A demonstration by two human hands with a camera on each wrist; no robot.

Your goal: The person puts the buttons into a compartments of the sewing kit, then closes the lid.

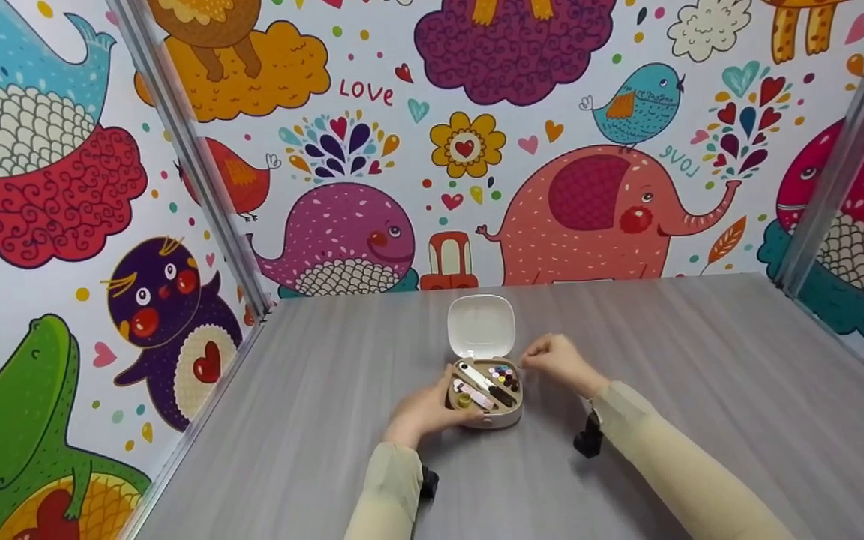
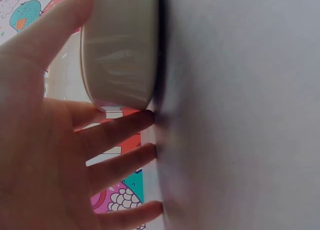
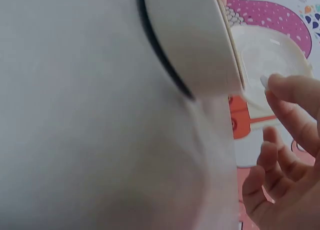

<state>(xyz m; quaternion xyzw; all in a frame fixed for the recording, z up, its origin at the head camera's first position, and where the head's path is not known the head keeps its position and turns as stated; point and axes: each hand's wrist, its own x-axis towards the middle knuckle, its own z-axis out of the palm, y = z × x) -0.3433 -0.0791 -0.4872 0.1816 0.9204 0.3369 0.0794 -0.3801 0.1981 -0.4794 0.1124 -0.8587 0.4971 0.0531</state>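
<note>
A small white sewing box (image 1: 505, 421) stands on the table with its lid (image 1: 481, 324) swung up at the back. Its tan compartments hold several small coloured buttons (image 1: 503, 373), a white-and-black tool (image 1: 486, 381), a pink strip-like piece (image 1: 475, 394) and a yellowish round piece (image 1: 464, 400). My left hand (image 1: 423, 412) grips the box at its left side, thumb at the front and index finger farther back; the other fingers reach down to the table. Beside the box's right rear corner, my right hand (image 1: 563, 364) pinches a small pale object (image 3: 264, 82) between thumb and index finger.
The grey wood-grain table (image 1: 312, 420) extends around the box. Panels printed with cartoon animals (image 1: 582, 217) rise at the back and sides, joined by metal posts (image 1: 199, 165). Black wrist cameras (image 1: 588, 439) hang below both sleeves.
</note>
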